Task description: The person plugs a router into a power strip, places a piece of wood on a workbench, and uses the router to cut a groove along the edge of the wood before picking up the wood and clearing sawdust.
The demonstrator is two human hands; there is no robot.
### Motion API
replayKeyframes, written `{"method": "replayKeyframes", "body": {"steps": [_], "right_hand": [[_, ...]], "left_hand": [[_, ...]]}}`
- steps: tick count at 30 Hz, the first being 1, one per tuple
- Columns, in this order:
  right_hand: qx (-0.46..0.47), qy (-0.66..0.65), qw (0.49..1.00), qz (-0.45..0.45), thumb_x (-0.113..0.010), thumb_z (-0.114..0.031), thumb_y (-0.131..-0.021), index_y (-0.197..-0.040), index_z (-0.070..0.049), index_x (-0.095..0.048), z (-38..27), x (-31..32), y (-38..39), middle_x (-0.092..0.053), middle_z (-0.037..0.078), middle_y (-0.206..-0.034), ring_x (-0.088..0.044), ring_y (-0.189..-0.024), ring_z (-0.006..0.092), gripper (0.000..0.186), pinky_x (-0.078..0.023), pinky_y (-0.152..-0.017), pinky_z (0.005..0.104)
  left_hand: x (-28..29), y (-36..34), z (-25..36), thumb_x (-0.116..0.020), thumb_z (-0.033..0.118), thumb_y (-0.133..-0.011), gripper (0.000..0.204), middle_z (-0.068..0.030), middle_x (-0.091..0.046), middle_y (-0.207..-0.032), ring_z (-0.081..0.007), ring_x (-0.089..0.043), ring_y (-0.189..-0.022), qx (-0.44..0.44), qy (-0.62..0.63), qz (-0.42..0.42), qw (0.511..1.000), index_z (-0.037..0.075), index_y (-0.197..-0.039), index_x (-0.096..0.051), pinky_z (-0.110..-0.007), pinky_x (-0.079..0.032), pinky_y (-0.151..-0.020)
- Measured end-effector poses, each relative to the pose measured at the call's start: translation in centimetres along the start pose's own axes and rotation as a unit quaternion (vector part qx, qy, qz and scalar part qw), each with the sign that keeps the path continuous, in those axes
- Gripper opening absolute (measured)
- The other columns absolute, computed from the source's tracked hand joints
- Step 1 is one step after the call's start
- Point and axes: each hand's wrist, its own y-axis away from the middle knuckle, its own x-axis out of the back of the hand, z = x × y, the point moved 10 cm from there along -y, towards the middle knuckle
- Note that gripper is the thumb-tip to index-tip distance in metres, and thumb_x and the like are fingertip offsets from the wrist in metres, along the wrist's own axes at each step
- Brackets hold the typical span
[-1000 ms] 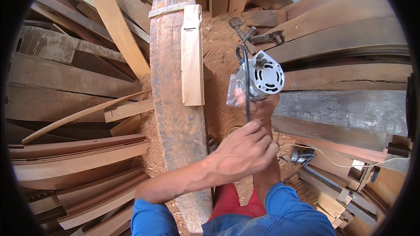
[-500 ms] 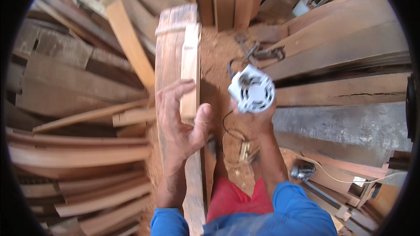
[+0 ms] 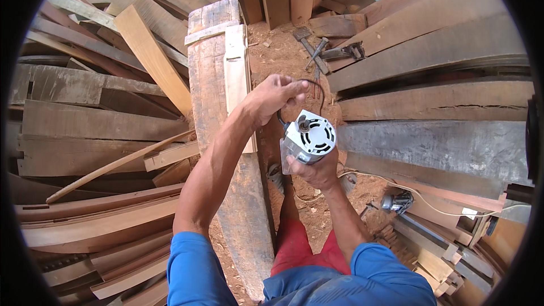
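My right hand (image 3: 320, 171) grips a white and grey trim router (image 3: 314, 135) with a vented round cap and a clear plastic part at its side. A black power cord (image 3: 322, 93) loops up from the router and passes at my left hand (image 3: 280, 95). That hand reaches across, fingers curled and thumb side forward, just above the router. Whether the cord lies in its fingers or behind them I cannot tell. Left of the router, a pale wood strip (image 3: 237, 73) with a cut notch rests along a thick weathered board (image 3: 205, 79), under a thin crosspiece (image 3: 211, 33).
A hammer (image 3: 309, 48) and other hand tools lie on the sawdust-covered ground ahead. Stacked planks (image 3: 430, 107) line the right side, more planks (image 3: 96, 124) the left. Another power tool (image 3: 398, 202) sits at lower right, near a pale cable (image 3: 419, 195).
My left hand has swung from over the board, fingers spread, rightward to the cord, fingers now curled. The router has come slightly nearer and left in my right hand.
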Motion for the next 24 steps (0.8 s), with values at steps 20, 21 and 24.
{"method": "replayKeyframes", "body": {"steps": [20, 21, 24], "right_hand": [[0.25, 0.096, 0.96, 0.076, -0.084, -0.009, -0.076, -0.122, 0.005, -0.058, -12.1, 7.5, -6.9, -0.07, 0.007, -0.109, -0.067, -0.093, 0.0126, 0.055, -0.055, -0.083, 0.0271], [0.247, 0.106, 0.96, 0.075, -0.083, -0.007, -0.076, -0.122, 0.004, -0.058, -11.8, 7.2, -6.8, -0.07, 0.007, -0.109, -0.067, -0.094, 0.0128, 0.054, -0.055, -0.082, 0.0274], [0.258, 0.083, 0.956, 0.113, -0.083, -0.005, -0.074, -0.122, 0.004, -0.058, -10.4, 5.5, -5.8, -0.07, 0.007, -0.11, -0.067, -0.095, 0.0133, 0.055, -0.055, -0.082, 0.0281]], "left_hand": [[-20.0, 17.5, 7.4, -0.067, 0.017, -0.083, 0.027, -0.0048, -0.06, -0.084, -0.0226, -0.06, -0.085, -0.453, -0.527, -0.043, 0.718, 0.004, -0.106, -0.067, -0.04, -0.047, -0.087], [-19.8, 17.3, 7.4, -0.067, 0.017, -0.084, 0.026, -0.0036, -0.059, -0.083, -0.0223, -0.06, -0.084, -0.458, -0.51, -0.015, 0.728, 0.004, -0.107, -0.067, -0.04, -0.047, -0.087], [-19.4, 17.1, 6.6, -0.065, 0.017, -0.081, 0.03, -0.0053, -0.058, -0.083, -0.0235, -0.061, -0.086, -0.436, -0.499, 0.017, 0.749, 0.002, -0.106, -0.064, -0.04, -0.047, -0.086]]}}
